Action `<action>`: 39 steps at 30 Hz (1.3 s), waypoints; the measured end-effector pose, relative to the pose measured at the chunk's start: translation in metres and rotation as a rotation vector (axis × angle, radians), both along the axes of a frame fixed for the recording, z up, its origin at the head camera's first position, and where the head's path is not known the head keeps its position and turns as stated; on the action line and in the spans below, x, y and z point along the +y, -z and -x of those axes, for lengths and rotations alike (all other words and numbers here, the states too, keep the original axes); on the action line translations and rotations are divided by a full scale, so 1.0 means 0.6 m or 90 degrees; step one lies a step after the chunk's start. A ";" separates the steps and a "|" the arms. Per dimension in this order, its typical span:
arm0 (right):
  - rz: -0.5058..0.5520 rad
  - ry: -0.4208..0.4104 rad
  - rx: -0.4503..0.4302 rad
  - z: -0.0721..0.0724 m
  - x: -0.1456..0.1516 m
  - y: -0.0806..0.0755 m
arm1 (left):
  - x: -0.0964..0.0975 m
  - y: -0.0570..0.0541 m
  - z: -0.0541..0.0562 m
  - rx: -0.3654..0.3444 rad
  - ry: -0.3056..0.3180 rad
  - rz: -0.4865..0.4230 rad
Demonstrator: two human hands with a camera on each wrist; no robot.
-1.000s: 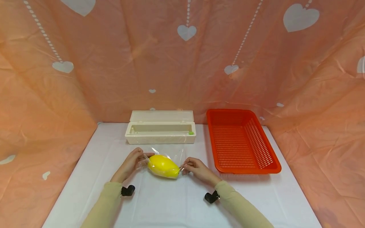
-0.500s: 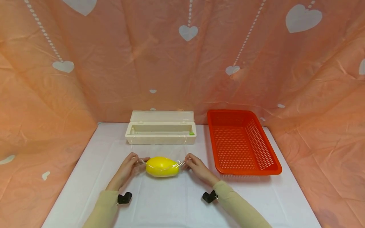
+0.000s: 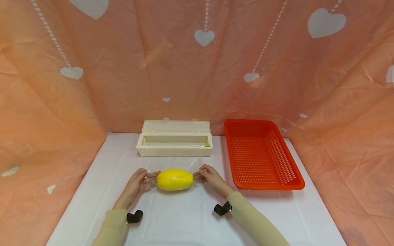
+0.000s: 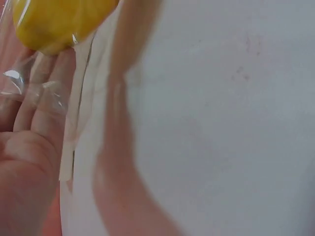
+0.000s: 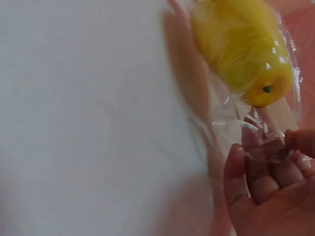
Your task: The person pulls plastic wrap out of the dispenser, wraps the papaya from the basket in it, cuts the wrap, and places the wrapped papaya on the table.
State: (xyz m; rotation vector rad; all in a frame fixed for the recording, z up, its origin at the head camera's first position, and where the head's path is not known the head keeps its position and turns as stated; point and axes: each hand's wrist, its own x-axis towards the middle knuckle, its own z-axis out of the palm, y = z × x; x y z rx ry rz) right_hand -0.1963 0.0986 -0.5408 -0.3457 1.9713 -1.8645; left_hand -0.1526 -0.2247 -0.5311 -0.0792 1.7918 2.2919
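Note:
A smooth yellow oblong fruit (image 3: 174, 179) lies lengthwise between the two hands, with clear cling film (image 5: 226, 115) around it. A small dark stem spot shows at its right end in the right wrist view. My left hand (image 3: 134, 182) holds the gathered film at the fruit's left end; in the left wrist view its fingers (image 4: 42, 105) reach under the fruit, and the thumb is out of sight. At the other end my right hand (image 3: 212, 177) pinches the film between thumb and fingers. The film's outline is hard to follow.
Behind the fruit stands a white cling film box (image 3: 174, 151), lid raised, with a green slider (image 3: 207, 145) on its front edge. An orange-red plastic basket (image 3: 260, 188) sits at the right. A white cloth (image 3: 178, 222) covers the table; patterned curtain hangs around.
The fruit has turned from slanting to nearly level and shifted slightly left. Both hands have drawn the film in at its ends, the left hand moving a little outward.

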 end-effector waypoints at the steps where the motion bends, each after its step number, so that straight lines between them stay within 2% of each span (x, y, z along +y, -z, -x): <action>1: -0.002 0.006 -0.008 0.000 -0.002 -0.002 | 0.001 0.001 0.001 -0.008 -0.007 0.001; 4: -0.011 0.019 -0.035 0.003 -0.005 -0.003 | 0.005 0.003 0.003 -0.028 -0.019 0.000; 10: -0.040 0.025 -0.062 0.016 -0.007 0.008 | 0.009 0.014 0.010 -0.055 -0.021 -0.063; 17: -0.047 0.041 -0.072 0.020 -0.016 0.012 | 0.009 0.020 0.012 -0.093 -0.044 -0.063; 20: -0.037 0.060 -0.082 0.022 -0.020 0.017 | 0.008 0.021 0.011 -0.099 -0.057 -0.040; 24: -0.030 0.084 -0.088 0.024 -0.022 0.020 | 0.006 0.022 0.007 -0.113 -0.099 0.016; 32: -0.063 0.086 -0.077 0.025 -0.024 0.019 | 0.002 0.022 0.001 -0.114 -0.161 0.104; 36: -0.068 0.096 -0.045 0.024 -0.022 0.020 | 0.004 0.021 -0.001 -0.096 -0.179 0.124; 39: -0.079 0.100 0.008 0.021 -0.021 0.019 | 0.007 0.019 -0.002 -0.072 -0.192 0.142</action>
